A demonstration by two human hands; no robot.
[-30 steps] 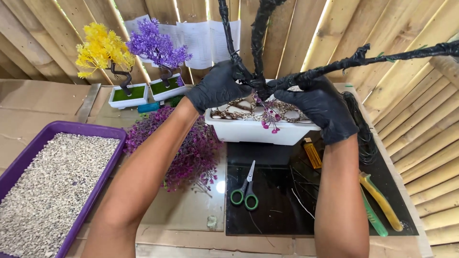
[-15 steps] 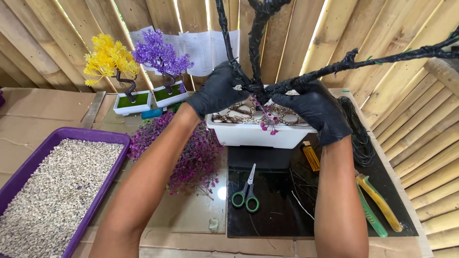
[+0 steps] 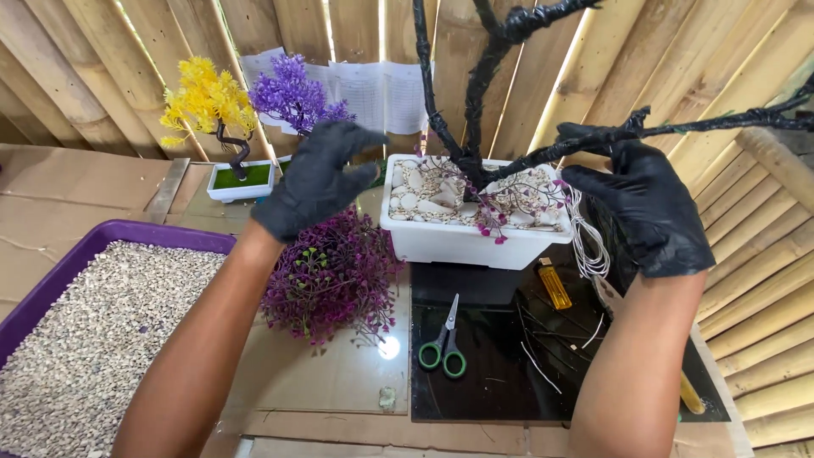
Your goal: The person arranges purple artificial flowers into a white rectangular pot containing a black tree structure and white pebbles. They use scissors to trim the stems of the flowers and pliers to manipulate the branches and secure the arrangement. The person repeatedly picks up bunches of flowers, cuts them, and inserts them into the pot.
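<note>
A white rectangular pot (image 3: 462, 244) filled with pale stones holds a bare black artificial tree (image 3: 475, 127) with small purple sprigs at its base. My right hand (image 3: 640, 203), in a black glove, pinches the long black branch that reaches out to the right. Left of the pot hovers my left hand (image 3: 318, 178), also gloved in black, fingers spread and holding nothing. A bunch of dark purple artificial foliage (image 3: 335, 276) lies just below it.
A purple tray (image 3: 127, 233) of pale gravel sits at the left. Green-handled scissors (image 3: 445, 343) and a yellow lighter (image 3: 555, 287) lie on a black mat (image 3: 509, 373). Small yellow (image 3: 203, 102) and purple (image 3: 292, 93) artificial trees stand at the back, against a bamboo wall.
My left hand has let go of the tree trunk and moved left, away from the pot. The right hand has shifted right along the branch. The view has moved closer.
</note>
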